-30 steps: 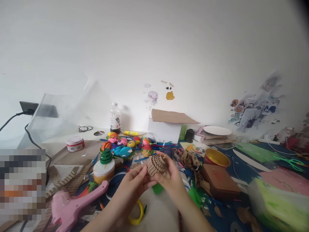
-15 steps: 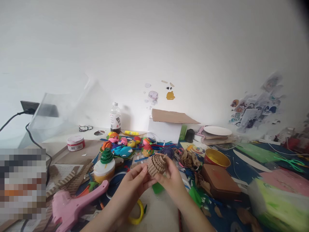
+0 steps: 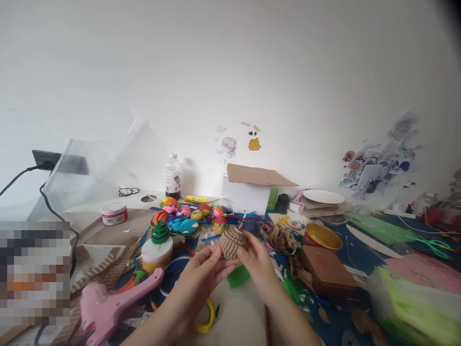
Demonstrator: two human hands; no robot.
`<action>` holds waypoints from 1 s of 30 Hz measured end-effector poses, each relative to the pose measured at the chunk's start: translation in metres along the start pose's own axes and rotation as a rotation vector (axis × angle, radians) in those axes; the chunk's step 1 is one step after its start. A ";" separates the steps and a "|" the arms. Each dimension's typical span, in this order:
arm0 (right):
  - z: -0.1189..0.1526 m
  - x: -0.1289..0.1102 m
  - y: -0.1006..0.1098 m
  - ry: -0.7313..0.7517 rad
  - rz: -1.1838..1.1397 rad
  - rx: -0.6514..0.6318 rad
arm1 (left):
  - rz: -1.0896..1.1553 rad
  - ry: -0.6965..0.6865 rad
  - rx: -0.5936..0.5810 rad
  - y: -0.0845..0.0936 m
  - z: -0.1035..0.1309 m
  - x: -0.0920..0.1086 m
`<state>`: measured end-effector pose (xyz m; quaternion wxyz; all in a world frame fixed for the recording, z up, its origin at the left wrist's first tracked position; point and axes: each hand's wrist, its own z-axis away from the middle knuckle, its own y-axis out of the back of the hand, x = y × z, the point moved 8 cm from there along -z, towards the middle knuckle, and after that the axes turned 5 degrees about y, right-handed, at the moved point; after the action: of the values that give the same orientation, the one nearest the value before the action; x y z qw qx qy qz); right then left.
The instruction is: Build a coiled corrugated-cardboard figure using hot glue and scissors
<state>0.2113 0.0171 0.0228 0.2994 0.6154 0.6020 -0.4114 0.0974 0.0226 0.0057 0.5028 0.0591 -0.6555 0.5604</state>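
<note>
A small cone-like piece of brown corrugated cardboard point(image 3: 231, 241) is held up between both hands, above the middle of the table. My left hand point(image 3: 204, 269) pinches its left and lower side, thumb at the front. On its right side, my right hand point(image 3: 254, 259) grips it with thumb and fingers. Below the hands lies a green piece point(image 3: 238, 277) on a pale board point(image 3: 234, 312). A roll of yellow tape point(image 3: 209, 317) rests beside my left forearm.
A pink glue gun point(image 3: 111, 305) lies at the left, near a jar with a green coil point(image 3: 160, 233) on its lid. Colourful corrugated shapes point(image 3: 183, 218) sit behind. To the right are a gold tin point(image 3: 323, 236), a brown box point(image 3: 327, 271) and a green-white packet point(image 3: 403, 307).
The cardboard piece has been turned and tilted between my hands, so its ridges now run differently. My right hand's fingers have shifted slightly around it.
</note>
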 end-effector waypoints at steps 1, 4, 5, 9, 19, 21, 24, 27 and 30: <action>0.000 0.000 0.001 -0.003 0.005 0.009 | 0.003 0.003 0.002 0.000 0.000 0.000; -0.001 -0.001 0.004 0.005 0.026 0.035 | 0.017 0.013 0.013 0.002 -0.001 -0.001; -0.001 -0.001 0.004 0.012 0.035 0.030 | 0.022 0.016 0.015 0.002 -0.001 -0.001; -0.001 0.000 0.000 0.014 0.089 -0.056 | 0.028 -0.001 0.020 0.004 -0.002 0.000; -0.001 0.002 -0.004 -0.003 0.058 -0.083 | 0.077 0.007 -0.011 0.001 -0.001 -0.001; -0.001 0.003 -0.004 0.001 0.067 -0.078 | 0.082 0.012 -0.053 -0.002 -0.001 -0.001; 0.000 0.003 -0.003 -0.005 0.088 -0.058 | 0.059 -0.003 -0.050 -0.001 -0.001 0.000; 0.001 0.003 0.000 -0.015 0.087 -0.025 | 0.031 -0.021 -0.036 0.001 -0.002 0.000; 0.001 0.002 0.002 -0.014 0.070 -0.003 | 0.014 -0.026 -0.050 0.000 -0.003 -0.001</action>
<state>0.2126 0.0166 0.0206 0.3185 0.6327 0.5788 -0.4040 0.0993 0.0246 0.0048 0.4915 0.0492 -0.6760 0.5467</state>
